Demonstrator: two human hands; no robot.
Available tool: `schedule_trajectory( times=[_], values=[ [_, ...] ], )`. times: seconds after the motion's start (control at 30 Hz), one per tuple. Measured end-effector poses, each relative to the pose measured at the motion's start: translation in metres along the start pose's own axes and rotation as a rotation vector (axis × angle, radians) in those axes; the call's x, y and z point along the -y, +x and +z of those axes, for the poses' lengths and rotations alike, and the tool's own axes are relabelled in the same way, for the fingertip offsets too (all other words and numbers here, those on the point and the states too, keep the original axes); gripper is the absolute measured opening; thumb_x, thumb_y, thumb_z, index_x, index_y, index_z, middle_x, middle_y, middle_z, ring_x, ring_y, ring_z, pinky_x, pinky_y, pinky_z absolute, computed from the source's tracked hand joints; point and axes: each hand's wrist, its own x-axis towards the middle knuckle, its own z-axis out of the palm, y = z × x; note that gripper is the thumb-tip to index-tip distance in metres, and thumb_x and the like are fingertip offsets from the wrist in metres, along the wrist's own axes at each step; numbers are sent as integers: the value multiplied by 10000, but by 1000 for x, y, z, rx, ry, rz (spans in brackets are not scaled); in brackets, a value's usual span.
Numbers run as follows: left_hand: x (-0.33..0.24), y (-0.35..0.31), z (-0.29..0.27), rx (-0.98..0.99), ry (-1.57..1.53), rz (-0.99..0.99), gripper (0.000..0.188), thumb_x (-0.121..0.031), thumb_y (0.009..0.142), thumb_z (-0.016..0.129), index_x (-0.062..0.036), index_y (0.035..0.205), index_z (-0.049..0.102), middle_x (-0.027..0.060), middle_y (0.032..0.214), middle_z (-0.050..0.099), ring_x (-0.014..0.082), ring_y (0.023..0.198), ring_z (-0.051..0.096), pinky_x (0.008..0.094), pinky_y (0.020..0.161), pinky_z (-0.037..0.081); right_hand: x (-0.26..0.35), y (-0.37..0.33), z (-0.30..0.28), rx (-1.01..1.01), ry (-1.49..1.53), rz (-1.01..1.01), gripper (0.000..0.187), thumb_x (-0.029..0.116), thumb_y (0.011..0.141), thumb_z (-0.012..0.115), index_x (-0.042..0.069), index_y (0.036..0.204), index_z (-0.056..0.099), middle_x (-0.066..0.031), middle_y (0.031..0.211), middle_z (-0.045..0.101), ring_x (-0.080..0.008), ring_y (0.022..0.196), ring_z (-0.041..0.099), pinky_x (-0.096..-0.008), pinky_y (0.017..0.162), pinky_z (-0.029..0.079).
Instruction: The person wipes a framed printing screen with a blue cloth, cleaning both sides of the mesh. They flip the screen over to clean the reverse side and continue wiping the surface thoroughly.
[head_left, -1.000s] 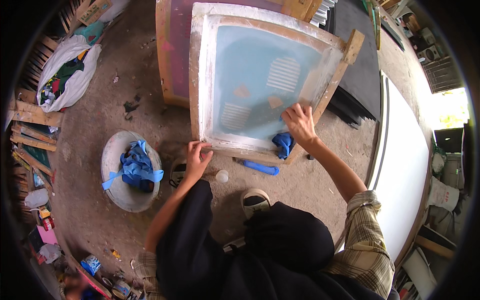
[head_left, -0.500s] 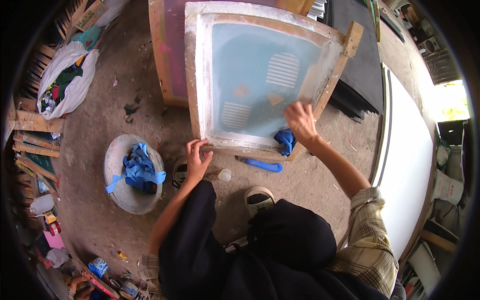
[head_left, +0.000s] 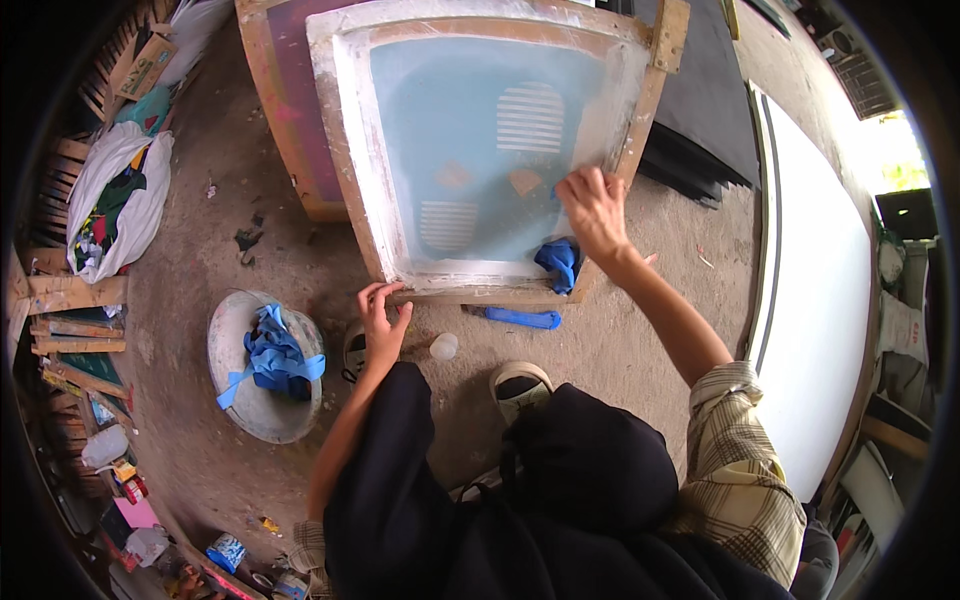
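Observation:
A wooden-framed printing screen (head_left: 480,75) leans upright before me, its blue mesh bearing two striped rounded shapes and two small orange patches. My left hand (head_left: 383,318) holds the frame's lower left corner, fingers on the edge and thumb lower down. Bent fingers of my right hand (head_left: 597,212) press against the right side of the mesh. A speck of blue shows at those fingertips; what they hold is mostly hidden. Below that hand, a crumpled dark blue cloth (head_left: 558,262) rests in the frame's lower right corner.
A grey bucket (head_left: 225,395) with blue cloth strips (head_left: 275,345) stands at left. On the floor lie a blue strip-like tool (head_left: 522,318) and a small translucent cup (head_left: 443,346). Another pinkish screen (head_left: 285,100) is behind; black sheets (head_left: 700,110) and a white board (head_left: 815,300) lie right.
My right hand has shifted slightly up along the mesh's right side, and a bit of blue now shows at its fingertips. The left hand stays on the corner. The whole view has shifted a little.

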Motion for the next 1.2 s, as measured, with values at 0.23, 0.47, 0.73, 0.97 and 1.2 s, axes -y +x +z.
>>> schedule_trajectory(
  times=[0.23, 0.47, 0.73, 0.97, 1.2],
  values=[
    [8, -7, -2, 15, 118, 26, 291, -152, 826, 660, -90, 1102, 589, 110, 1151, 396, 271, 1109, 417, 391, 955, 356, 48, -70, 14, 96, 295, -2, 244, 67, 730, 607, 28, 969, 575, -84, 954, 535, -203, 965, 495, -329, 855, 412],
    [-3, 1, -10, -8, 218, 63, 261, -155, 828, 655, -99, 1078, 606, 102, 1141, 450, 269, 1141, 411, 382, 990, 324, 69, -87, 5, 284, 192, 14, 274, 63, 733, 616, 32, 1001, 565, -105, 977, 523, -235, 997, 499, -331, 869, 404],
    [-56, 8, -66, -70, 380, 181, 245, -161, 794, 682, -124, 1033, 640, 102, 1112, 486, 276, 1124, 435, 400, 984, 330, 71, -91, -31, 156, 458, 124, 197, 39, 755, 598, 36, 952, 599, -110, 1013, 535, -234, 994, 516, -331, 802, 518],
    [-163, -26, -88, 227, 471, 286, 296, -175, 774, 684, -143, 1060, 618, 88, 1200, 432, 295, 1136, 388, 411, 986, 321, 50, -79, -88, -163, 726, 270, 132, 4, 791, 574, 48, 909, 616, -98, 958, 556, -258, 929, 547, -355, 753, 540],
    [-157, -52, -52, 150, 377, 219, 286, -191, 777, 691, -158, 1052, 617, 91, 1183, 440, 293, 1115, 399, 411, 957, 335, 90, -105, -55, -88, 1003, 164, 145, -37, 753, 579, 32, 870, 630, -120, 904, 582, -295, 884, 558, -383, 790, 497]
  ],
)
